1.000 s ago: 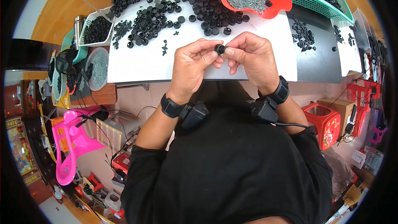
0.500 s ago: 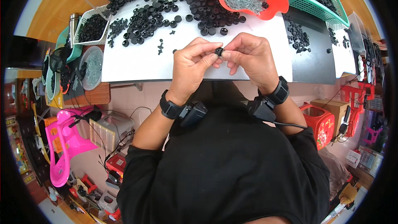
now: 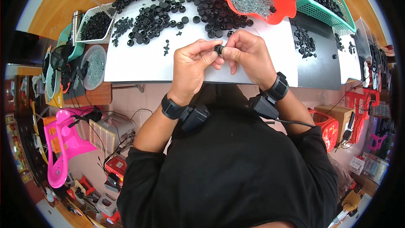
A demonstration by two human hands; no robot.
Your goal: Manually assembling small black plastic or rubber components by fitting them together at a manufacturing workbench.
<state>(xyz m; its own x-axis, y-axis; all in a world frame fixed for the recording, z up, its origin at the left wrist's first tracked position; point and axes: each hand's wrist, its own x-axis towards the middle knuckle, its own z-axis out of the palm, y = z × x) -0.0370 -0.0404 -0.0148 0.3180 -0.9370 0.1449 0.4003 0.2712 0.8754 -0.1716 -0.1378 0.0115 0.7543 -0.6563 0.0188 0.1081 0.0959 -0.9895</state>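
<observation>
Over the near part of the white tabletop (image 3: 147,65), both hands meet at one small round black plastic part (image 3: 219,49). My left hand (image 3: 194,61) pinches it between thumb and fingertips. From the other side, my right hand (image 3: 247,55) closes its thumb and index finger on the same part. Fingertips cover much of it, so its exact shape is unclear. Beyond the hands lie loose round black caps (image 3: 154,21) and a second pile of caps (image 3: 217,12). A few tiny black cross-shaped pieces (image 3: 166,48) rest left of my left hand.
A red scalloped bowl (image 3: 287,0) of metal screws stands at the back, beside a green basket (image 3: 346,21) of black parts. At left are a white basket (image 3: 98,40) and a round tub (image 3: 87,82) of screws. More small black pieces (image 3: 304,42) lie on a dark board.
The right hand has turned slightly and shifted left, its thumb now further over the black part. Both hands still grip it. The whole view has shifted a little.
</observation>
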